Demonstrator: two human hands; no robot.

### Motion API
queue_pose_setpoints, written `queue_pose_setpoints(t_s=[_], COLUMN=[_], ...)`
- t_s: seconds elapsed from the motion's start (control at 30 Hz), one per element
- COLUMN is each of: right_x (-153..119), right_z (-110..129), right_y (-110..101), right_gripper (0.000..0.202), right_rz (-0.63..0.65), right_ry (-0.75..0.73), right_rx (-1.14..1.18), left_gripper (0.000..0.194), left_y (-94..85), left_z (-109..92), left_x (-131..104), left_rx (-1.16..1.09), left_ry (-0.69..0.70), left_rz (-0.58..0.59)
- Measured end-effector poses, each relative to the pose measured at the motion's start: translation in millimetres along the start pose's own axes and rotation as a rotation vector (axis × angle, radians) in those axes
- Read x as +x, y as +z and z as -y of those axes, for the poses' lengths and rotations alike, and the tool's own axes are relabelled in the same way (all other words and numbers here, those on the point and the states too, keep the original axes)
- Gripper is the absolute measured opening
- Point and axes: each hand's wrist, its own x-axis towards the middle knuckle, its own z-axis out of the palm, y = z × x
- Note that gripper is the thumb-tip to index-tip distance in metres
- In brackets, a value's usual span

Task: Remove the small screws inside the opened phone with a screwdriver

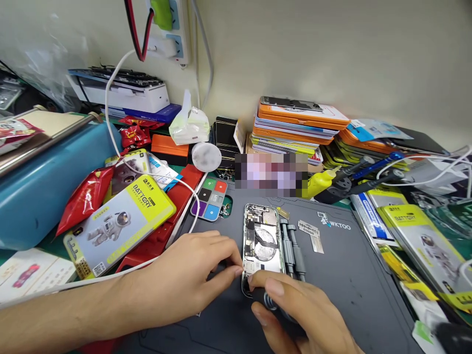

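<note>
An opened smartphone (262,243) lies on the dark grey mat (339,260), its circuit board and round charging coil exposed. My left hand (206,275) is at the phone's lower left edge, thumb and forefinger tips pressed together. Whatever they pinch is too small to make out. Over the phone's bottom end, my right hand (306,305) is closed around a dark-handled screwdriver (270,301) with silver rings; its tip is hidden. Two more grey screwdrivers (291,248) rest along the phone's right side. To their right is a razor blade (309,229).
A coloured screw tray (210,199) sits beyond the phone, to the left. Battery packs (121,223) flank the mat, and a white cable (162,177) crosses the left side. Stacked boxes (295,128), a yellow bottle (320,184) and a tool holder (337,189) stand at the back.
</note>
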Motion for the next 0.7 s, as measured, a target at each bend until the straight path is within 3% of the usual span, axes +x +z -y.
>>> queue_pose_setpoints(t_s=[0.7], right_x=[-2.0], right_z=[2.0], right_y=[1.5], right_gripper=[0.020], right_rz=[-0.020], right_ry=[0.024], right_rx=[-0.019], left_gripper=[0.011], left_y=[0.3], left_z=[1.0], left_x=[1.0], left_rx=[-0.013], left_ry=[0.006], left_rz=[0.001])
